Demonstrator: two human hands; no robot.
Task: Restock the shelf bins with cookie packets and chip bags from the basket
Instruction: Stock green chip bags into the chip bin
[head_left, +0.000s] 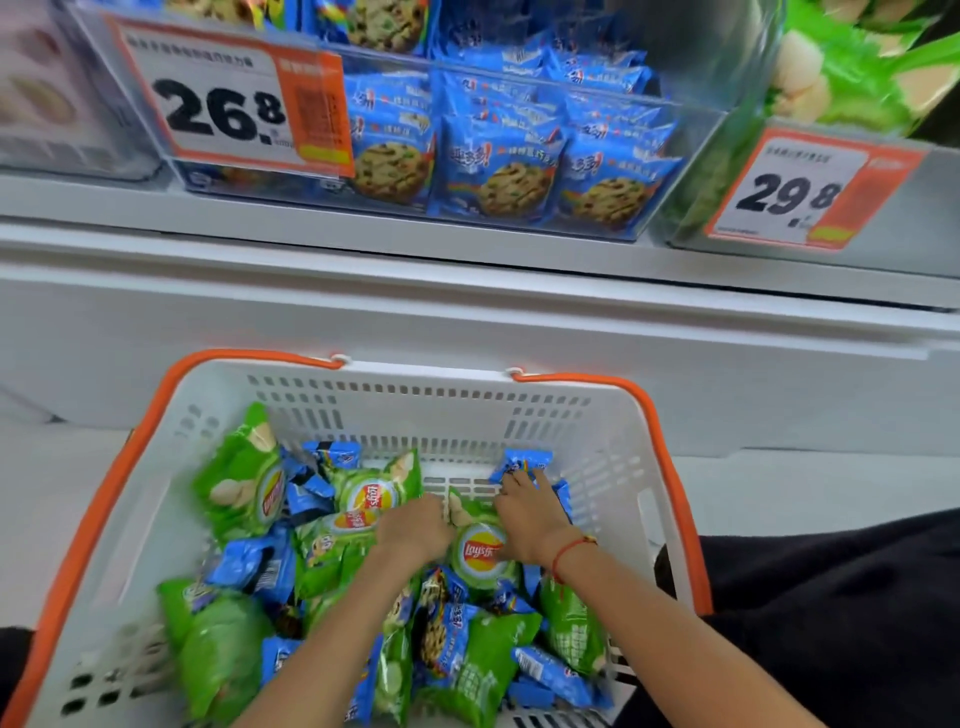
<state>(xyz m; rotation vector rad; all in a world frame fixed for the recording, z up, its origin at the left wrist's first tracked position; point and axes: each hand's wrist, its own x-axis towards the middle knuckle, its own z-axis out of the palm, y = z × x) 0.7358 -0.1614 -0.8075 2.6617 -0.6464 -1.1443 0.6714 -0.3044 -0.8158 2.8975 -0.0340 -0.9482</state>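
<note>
Green chip bags (244, 483) and blue cookie packets (249, 564) lie jumbled in a white basket (467, 400) near the viewer. The right hand (524, 512) seems to pinch a blue packet (522, 462); the left hand (415, 527) curls onto a chip bag (480, 551), its grip unclear. Far above, the clear cookie bin (691, 140) awaits stock.

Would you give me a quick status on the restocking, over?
Both hands in basket. Right hand on blue cookie packet; left hand among green chip bags. Cookie bin part full. Nothing blocking.
</note>
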